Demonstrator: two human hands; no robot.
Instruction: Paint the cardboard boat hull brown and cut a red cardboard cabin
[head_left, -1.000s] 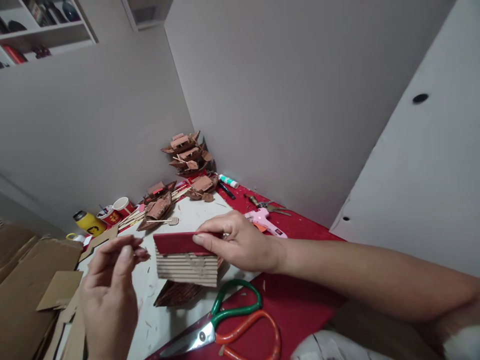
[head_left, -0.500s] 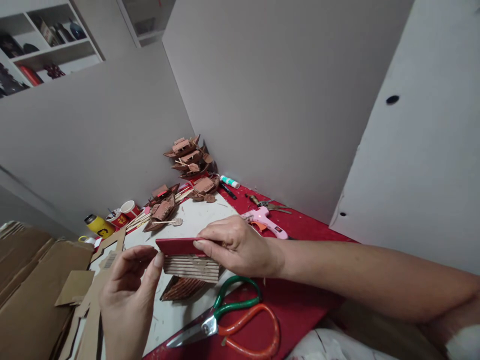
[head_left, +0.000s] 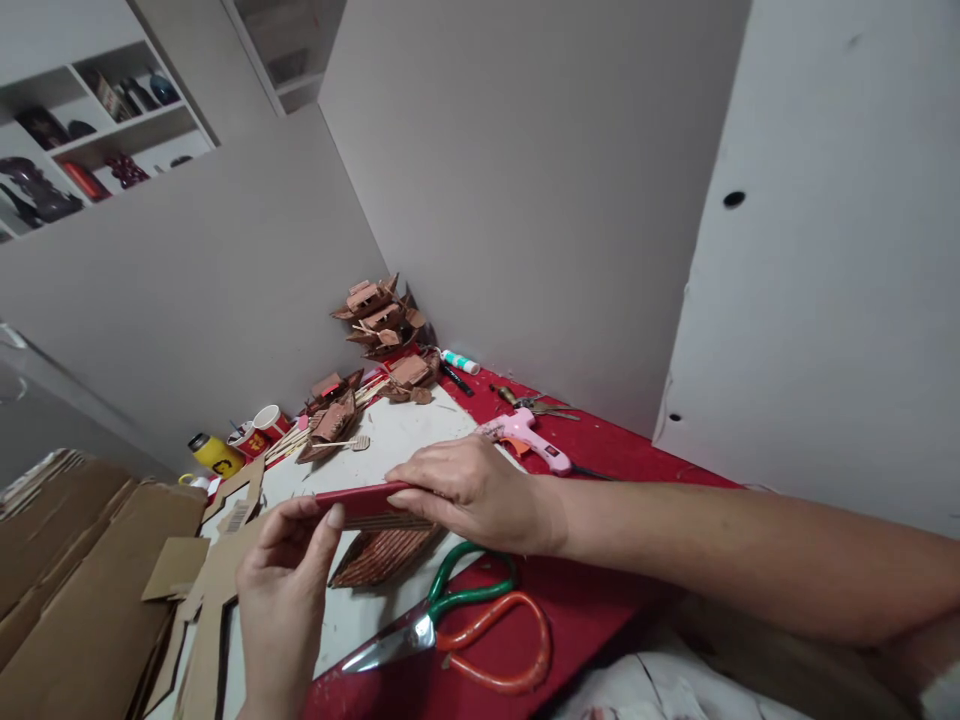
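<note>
My right hand grips the right part of a red-faced strip, thumb on the near face and fingers along the top. At its left end, my left hand pinches the strip between thumb and fingers. Ridged corrugated cardboard shows as a thin band beneath the red face. Below on the table lies a brown ribbed boat hull, its right part hidden by my right hand. Scissors with one green and one orange handle rest in front, blades partly apart.
Several small cardboard boats stand toward the back corner. Behind my right hand lies a pink glue gun. Cardboard sheets fill the left side, near a yellow bottle and red cups. Grey panels border the table.
My left hand has moved right and now pinches the strip's left end. The strip has tilted, so less of the corrugated cardboard shows. The view has shifted slightly.
</note>
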